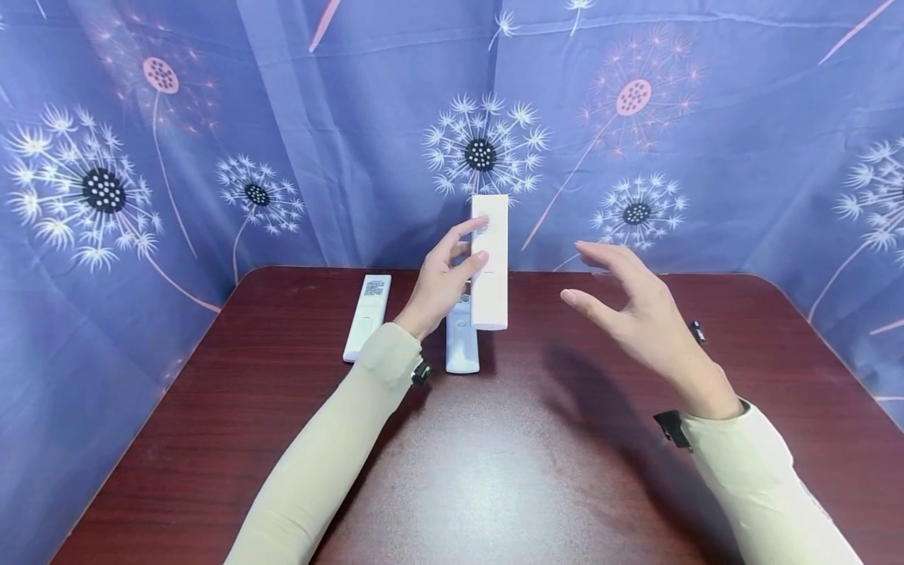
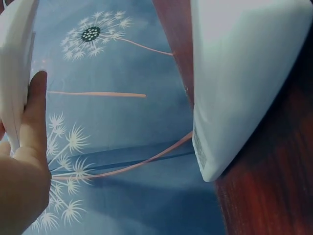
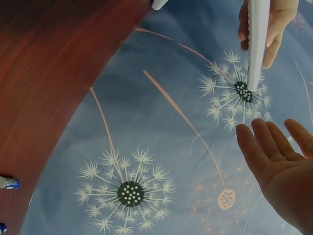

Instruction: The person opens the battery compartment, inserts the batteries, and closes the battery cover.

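My left hand [image 1: 472, 245] grips a long white remote [image 1: 490, 263] and holds it upright above the far middle of the dark red table [image 1: 494, 471], thumb and fingers on its left edge. In the left wrist view, my thumb [image 2: 34, 112] presses against that remote [image 2: 14, 73]. My right hand [image 1: 589, 275] hovers open and empty a little to the remote's right, fingers spread. The right wrist view shows that open palm [image 3: 279, 166] below the held remote [image 3: 257, 39].
A second white remote [image 1: 367, 316] lies flat on the table at the left. A third [image 1: 462, 341] lies just under the held one, seen close up as the remote [image 2: 239, 83] on the table. A small dark object [image 1: 698, 332] sits at the right. A blue dandelion-print cloth [image 1: 212, 157] hangs behind.
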